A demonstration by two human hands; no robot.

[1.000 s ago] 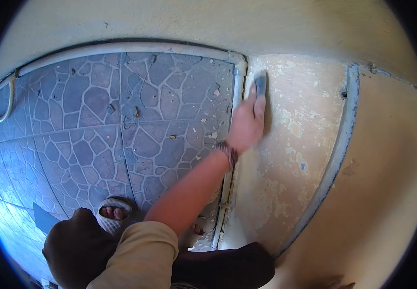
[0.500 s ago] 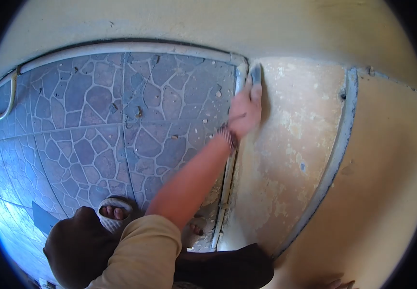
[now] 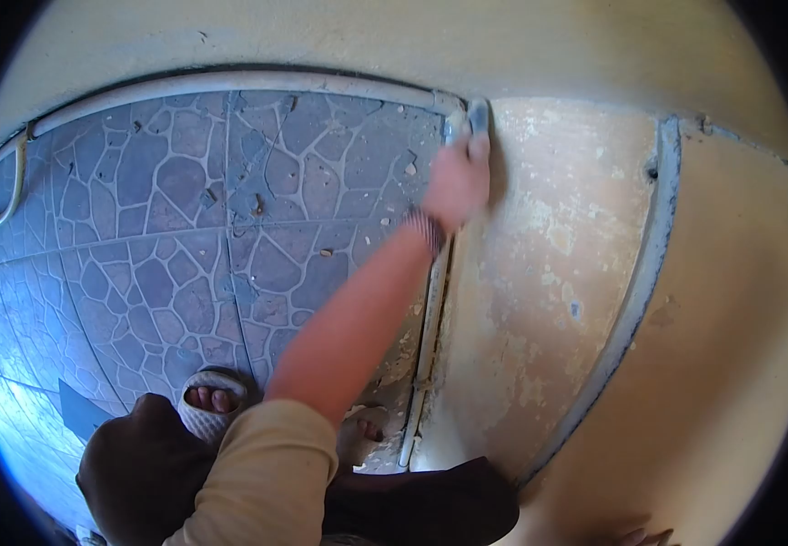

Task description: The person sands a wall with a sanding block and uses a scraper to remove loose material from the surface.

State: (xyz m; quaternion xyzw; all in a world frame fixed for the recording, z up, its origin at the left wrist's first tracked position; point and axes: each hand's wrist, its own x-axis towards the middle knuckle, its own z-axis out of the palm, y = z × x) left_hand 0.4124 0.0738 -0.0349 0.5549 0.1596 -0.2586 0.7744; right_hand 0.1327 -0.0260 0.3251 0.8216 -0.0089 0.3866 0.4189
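One flat scraper (image 3: 479, 115) sits at one o'clock from view centre, near the corner between the flaking wall (image 3: 549, 264) and the adjoining wall (image 3: 585, 55). Left hand (image 3: 459, 182): fingers wrapped around the scraper. Right hand (image 3: 646, 537): only fingertips show, between four and five o'clock; their spread cannot be told.

Hazards:
1. Blade slip. The pipe elbow (image 3: 449, 102) lies just beside the blade, toward nine o'clock; sideways drift could scratch it.
2. Jamming. Excess push toward twelve o'clock could wedge the edge in the corner and gouge the surface.
3. Knuckle abrasion. A rolling grip could drive the knuckles against the elbow.
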